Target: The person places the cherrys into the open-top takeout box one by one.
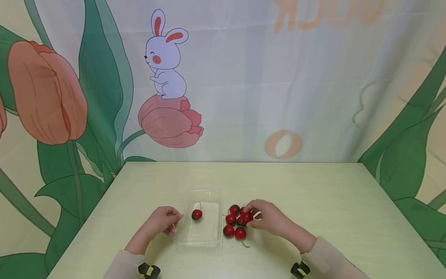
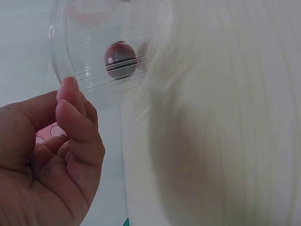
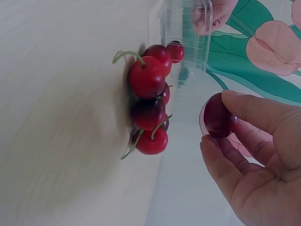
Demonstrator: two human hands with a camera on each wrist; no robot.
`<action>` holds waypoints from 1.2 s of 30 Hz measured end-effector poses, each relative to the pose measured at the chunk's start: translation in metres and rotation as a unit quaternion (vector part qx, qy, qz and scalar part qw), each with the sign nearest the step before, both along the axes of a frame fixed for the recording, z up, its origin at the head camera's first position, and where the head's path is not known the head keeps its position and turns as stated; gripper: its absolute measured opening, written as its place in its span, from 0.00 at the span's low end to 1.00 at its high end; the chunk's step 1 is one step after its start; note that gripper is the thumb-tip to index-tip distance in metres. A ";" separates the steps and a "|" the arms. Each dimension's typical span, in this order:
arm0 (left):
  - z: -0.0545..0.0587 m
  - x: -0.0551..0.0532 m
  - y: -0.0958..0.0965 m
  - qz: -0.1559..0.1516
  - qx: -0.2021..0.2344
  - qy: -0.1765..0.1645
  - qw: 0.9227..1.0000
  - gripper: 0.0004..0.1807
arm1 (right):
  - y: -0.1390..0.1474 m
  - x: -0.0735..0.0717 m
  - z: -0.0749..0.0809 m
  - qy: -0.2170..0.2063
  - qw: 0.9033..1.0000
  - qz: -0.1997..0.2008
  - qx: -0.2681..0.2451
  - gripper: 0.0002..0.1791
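A clear plastic box point(image 1: 203, 243) stands on the table with one dark red cherry point(image 1: 196, 214) inside. At its left rim, my left hand point(image 1: 162, 222) pinches the edge between thumb and fingers; the left wrist view shows the fingertips point(image 2: 70, 84) at the rim. My right hand point(image 1: 270, 217) grips a cherry point(image 3: 218, 115) by thumb and fingertips, raised off the table in the right wrist view. Just left of that hand, several cherries point(image 1: 229, 231) lie grouped beside the box's right side, some with green stems. The hand partly covers the rearmost ones.
The pale table point(image 1: 313, 193) runs back to a printed curtain point(image 1: 226, 77) with a rabbit and tulips. Black bands point(image 1: 149, 270) sit on both wrists over light sleeves.
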State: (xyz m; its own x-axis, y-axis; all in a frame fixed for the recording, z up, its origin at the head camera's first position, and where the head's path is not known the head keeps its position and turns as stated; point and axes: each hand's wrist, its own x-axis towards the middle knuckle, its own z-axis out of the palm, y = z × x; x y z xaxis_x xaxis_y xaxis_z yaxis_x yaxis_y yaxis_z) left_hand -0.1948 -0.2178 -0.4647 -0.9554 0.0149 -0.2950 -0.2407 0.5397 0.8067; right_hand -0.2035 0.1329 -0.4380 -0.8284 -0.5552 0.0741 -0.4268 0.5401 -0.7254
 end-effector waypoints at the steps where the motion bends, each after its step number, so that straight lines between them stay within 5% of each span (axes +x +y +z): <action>1: 0.000 0.000 0.000 0.000 0.000 0.000 1.000 0.10 | -0.001 0.000 0.000 -0.001 1.000 0.000 -0.001 0.13; 36: 0.002 0.001 0.001 -0.005 0.012 0.003 1.000 0.10 | -0.033 -0.005 0.021 -0.029 0.999 0.033 0.013 0.15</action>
State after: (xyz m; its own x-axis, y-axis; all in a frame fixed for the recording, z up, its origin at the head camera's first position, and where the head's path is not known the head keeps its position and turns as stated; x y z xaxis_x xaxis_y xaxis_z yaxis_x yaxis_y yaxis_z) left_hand -0.1935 -0.2167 -0.4628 -0.9568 0.0310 -0.2890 -0.2309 0.5230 0.8205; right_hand -0.2082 0.1002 -0.4166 -0.7920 -0.6104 0.0116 -0.4198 0.5308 -0.7362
